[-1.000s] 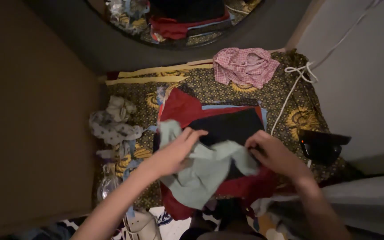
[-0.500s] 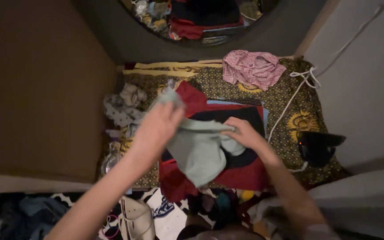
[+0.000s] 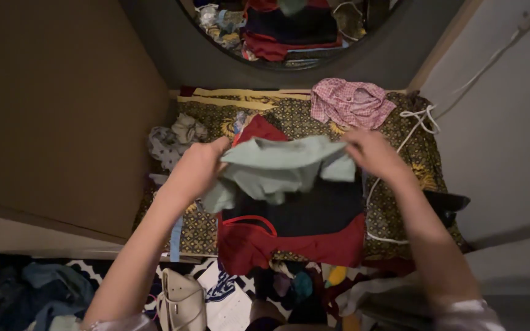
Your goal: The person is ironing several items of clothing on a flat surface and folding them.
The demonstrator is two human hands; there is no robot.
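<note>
Both arms reach forward; the left hand (image 3: 196, 167) and right hand (image 3: 370, 152) each pinch a corner of a pale green garment (image 3: 280, 167), stretched above the red-and-black cloth (image 3: 295, 230). A pink checked garment (image 3: 351, 101) lies beyond it.

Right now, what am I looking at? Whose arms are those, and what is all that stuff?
The picture comes from a camera worn on a person's head, looking down, so the two arms are that person's own. The left hand and the right hand each pinch one end of a pale green garment, holding it stretched above the pile. Under it lie a dark cloth and a red garment, spread on a yellow-and-brown patterned cover. A pink checked cloth sits crumpled at the far edge, and a grey dotted cloth to the left. At the top, a round mirror reflects the pile.
</note>
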